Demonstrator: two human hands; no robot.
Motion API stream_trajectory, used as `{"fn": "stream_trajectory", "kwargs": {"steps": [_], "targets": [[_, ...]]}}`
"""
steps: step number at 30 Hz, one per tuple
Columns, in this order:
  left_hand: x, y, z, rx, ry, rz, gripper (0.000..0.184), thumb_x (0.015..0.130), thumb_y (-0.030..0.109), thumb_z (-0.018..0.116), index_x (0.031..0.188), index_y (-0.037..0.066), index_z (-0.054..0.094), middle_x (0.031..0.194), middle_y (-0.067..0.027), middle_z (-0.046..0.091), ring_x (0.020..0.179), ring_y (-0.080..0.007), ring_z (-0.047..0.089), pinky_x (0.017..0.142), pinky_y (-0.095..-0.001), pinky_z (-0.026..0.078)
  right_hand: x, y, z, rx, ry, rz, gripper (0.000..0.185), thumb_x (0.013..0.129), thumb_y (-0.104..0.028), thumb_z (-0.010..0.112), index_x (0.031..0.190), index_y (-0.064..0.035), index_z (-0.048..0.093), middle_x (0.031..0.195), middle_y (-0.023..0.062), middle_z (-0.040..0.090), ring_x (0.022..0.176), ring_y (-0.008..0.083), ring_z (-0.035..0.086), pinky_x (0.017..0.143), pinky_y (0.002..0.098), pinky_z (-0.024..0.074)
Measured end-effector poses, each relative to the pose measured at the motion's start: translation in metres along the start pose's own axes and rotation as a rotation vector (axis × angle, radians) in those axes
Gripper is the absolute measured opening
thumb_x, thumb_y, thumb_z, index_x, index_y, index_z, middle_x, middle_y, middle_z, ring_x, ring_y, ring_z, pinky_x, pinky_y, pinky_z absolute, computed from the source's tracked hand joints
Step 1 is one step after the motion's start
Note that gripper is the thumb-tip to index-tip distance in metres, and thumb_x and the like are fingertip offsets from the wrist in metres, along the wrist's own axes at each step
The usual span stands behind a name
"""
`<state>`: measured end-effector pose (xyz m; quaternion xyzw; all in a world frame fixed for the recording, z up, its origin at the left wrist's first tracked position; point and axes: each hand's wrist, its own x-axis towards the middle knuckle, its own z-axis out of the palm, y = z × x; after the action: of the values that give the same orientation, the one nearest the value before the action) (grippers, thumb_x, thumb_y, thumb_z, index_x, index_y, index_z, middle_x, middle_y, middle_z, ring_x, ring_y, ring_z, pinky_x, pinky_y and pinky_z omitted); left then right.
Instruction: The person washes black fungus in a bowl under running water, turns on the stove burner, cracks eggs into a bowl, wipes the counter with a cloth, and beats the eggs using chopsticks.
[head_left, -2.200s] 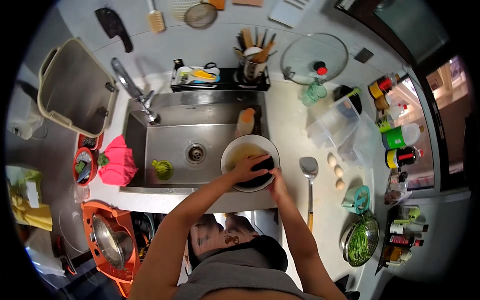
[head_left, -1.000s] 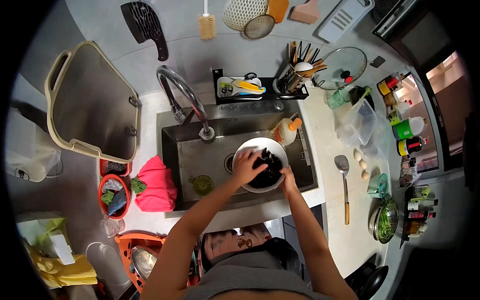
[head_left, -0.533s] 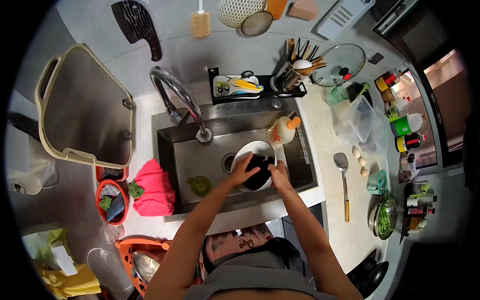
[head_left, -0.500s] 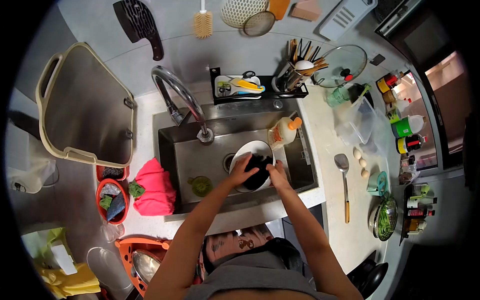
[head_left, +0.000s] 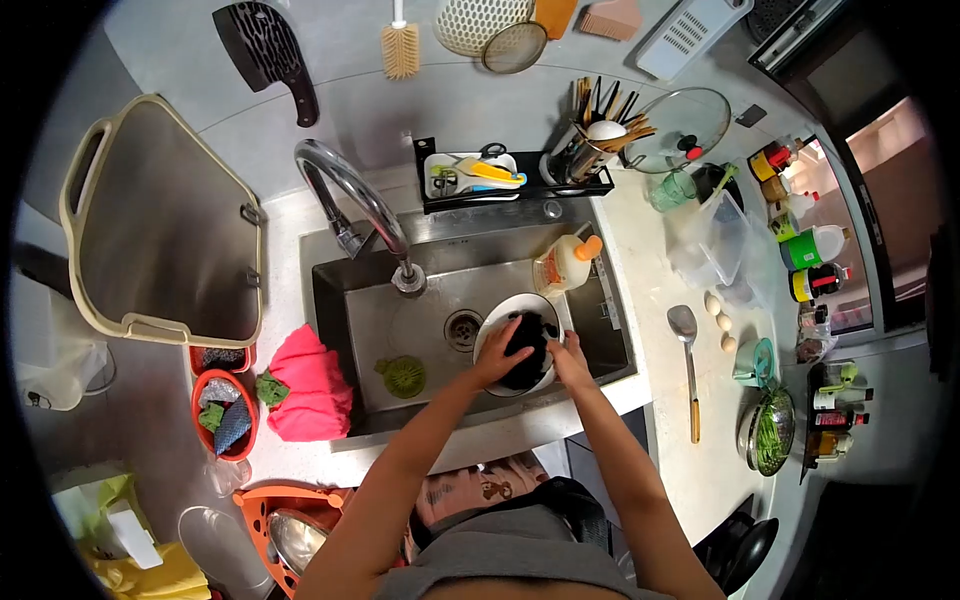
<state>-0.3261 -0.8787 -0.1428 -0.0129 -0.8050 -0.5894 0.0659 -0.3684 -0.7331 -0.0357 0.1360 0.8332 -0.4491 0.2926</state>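
A white bowl (head_left: 484, 380) sits low in the steel sink (head_left: 360, 335), with a dark black mass (head_left: 530, 355) filling it; what the black stuff is cannot be made out. Over the bowl's left side, my left hand (head_left: 496, 354) lies with its fingers spread on the black mass. My right hand (head_left: 567, 360) grips the bowl's right rim, its thumb and fingertips near the edge of the black contents. Behind the bowl stands a pump bottle with an orange cap (head_left: 588, 247). A green round strainer (head_left: 403, 377) lies on the sink floor to the left.
A curved faucet (head_left: 370, 195) arches over the sink's left half. Pink cloth (head_left: 308, 390) rests on the left counter. On the right counter are a metal spatula (head_left: 690, 375), eggs (head_left: 724, 322) and a colander of greens (head_left: 767, 440). A utensil rack (head_left: 515, 185) stands behind.
The bowl has shifted slightly right and down, baring the drain. My left hand has moved right with it, fingers more spread over the black mass. The view has also shifted a little.
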Motion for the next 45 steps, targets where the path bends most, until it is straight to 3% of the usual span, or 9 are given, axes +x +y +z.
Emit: {"fn": "stream_trajectory", "kwargs": {"steps": [8,9,13,18,23,29,34,40,45], "targets": [[0.0,-0.005,-0.033,-0.033,0.073,-0.097,0.069,0.076,0.04,0.06,0.131,0.01,0.031,0.125,-0.0192,0.04,0.113,-0.0346,0.039,0.095,-0.0398,0.03,0.006,-0.011,0.029,0.014,-0.073,-0.096,0.08,0.07,-0.042,0.053,0.129,0.0029,0.024,0.12,0.0277,0.043,0.114,0.036,0.041,0.095,0.0338,0.0297],[0.0,-0.014,-0.04,0.005,0.075,-0.057,0.069,0.076,0.041,0.06,0.131,0.01,0.032,0.125,-0.0192,0.039,0.114,-0.0345,0.038,0.095,-0.0404,0.03,0.025,0.006,0.041,0.009,-0.09,-0.123,0.076,0.071,-0.037,0.056,0.131,-0.0096,0.02,0.114,0.0175,0.045,0.093,0.0281,0.051,0.065,0.0398,0.0467],[-0.007,-0.018,-0.046,0.215,0.058,-0.042,0.067,0.076,0.046,0.058,0.129,0.012,0.036,0.125,-0.0187,0.039,0.114,-0.0358,0.036,0.095,-0.0417,0.029,0.024,0.01,0.054,0.074,-0.117,-0.149,0.074,0.07,-0.035,0.054,0.131,-0.0104,0.021,0.116,0.0166,0.045,0.095,0.0293,0.05,0.067,0.0427,0.0462],[-0.014,0.009,-0.025,0.366,-0.108,-0.126,0.07,0.078,0.053,0.05,0.134,0.018,0.026,0.131,-0.0212,0.028,0.122,-0.0375,0.025,0.1,-0.0449,0.019,-0.013,0.004,0.021,0.43,-0.115,0.196,0.062,0.067,-0.022,0.05,0.126,-0.0132,0.03,0.113,0.0136,0.046,0.095,0.0304,0.049,0.071,0.0445,0.0456],[-0.023,0.02,-0.068,0.308,0.345,0.141,0.039,0.084,0.025,0.052,0.114,0.0,0.049,0.104,-0.016,0.054,0.099,-0.034,0.048,0.086,-0.0398,0.036,0.019,0.044,0.048,0.714,-0.235,0.162,0.059,0.063,-0.012,0.048,0.12,-0.0149,0.033,0.105,0.0111,0.046,0.092,0.0292,0.048,0.071,0.0455,0.0447],[0.0,0.011,-0.208,0.478,0.906,0.102,0.043,0.074,-0.002,0.045,0.116,0.002,0.045,0.115,-0.0178,0.048,0.106,-0.0339,0.046,0.09,-0.0383,0.036,0.035,0.033,0.104,0.851,-0.335,0.128,0.058,0.059,-0.008,0.048,0.116,-0.0157,0.036,0.104,0.0097,0.047,0.093,0.0284,0.049,0.074,0.0478,0.0448],[0.05,-0.012,-0.255,0.341,0.445,-0.232,0.047,0.069,-0.003,0.045,0.115,0.004,0.047,0.115,-0.0178,0.049,0.106,-0.031,0.047,0.087,-0.0322,0.038,0.015,-0.001,0.131,0.902,-0.332,0.191,0.063,0.063,-0.007,0.047,0.123,-0.0154,0.028,0.099,0.0093,0.044,0.081,0.0247,0.049,0.065,0.0418,0.0454],[0.019,0.025,-0.249,0.474,0.335,0.172,0.05,0.069,0.001,0.052,0.118,0.01,0.048,0.11,-0.0098,0.053,0.099,-0.0276,0.05,0.084,-0.0339,0.039,0.022,0.007,0.149,0.926,-0.359,0.157,0.066,0.064,-0.005,0.047,0.125,-0.0177,0.026,0.102,0.0101,0.044,0.078,0.0243,0.048,0.063,0.0396,0.0442],[0.006,0.069,-0.224,0.066,0.07,-0.029,0.045,0.073,0.015,0.064,0.116,0.013,0.051,0.109,-0.0038,0.054,0.094,-0.0175,0.05,0.079,-0.03,0.039,0.019,0.006,0.149,0.921,-0.316,0.158,0.053,0.059,-0.004,0.047,0.111,-0.0149,0.037,0.098,0.0083,0.05,0.085,0.0263,0.053,0.061,0.0418,0.0482]]}}
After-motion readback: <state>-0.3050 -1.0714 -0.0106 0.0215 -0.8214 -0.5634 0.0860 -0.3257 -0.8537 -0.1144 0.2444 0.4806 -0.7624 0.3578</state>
